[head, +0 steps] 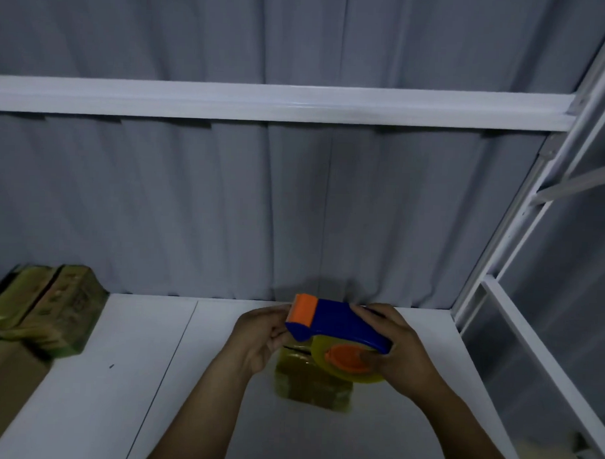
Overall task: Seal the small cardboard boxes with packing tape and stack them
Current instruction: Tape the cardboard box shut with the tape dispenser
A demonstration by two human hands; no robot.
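gripping the tape dispenser [342, 325] from both ends, the right hand [403, 353] clamped round its roll and the left hand [259, 341] curled on its orange nose, its long axis ran hand to hand, with the small cardboard box [309, 384] on the bench [134, 378] directly beneath, about equally near both hands.

Bare left hand [260, 338], bare right hand [403, 357], both forearms [198, 409] uncovered as far as they show

White shelf [117, 394], small box [309, 384], box stack [61, 306]
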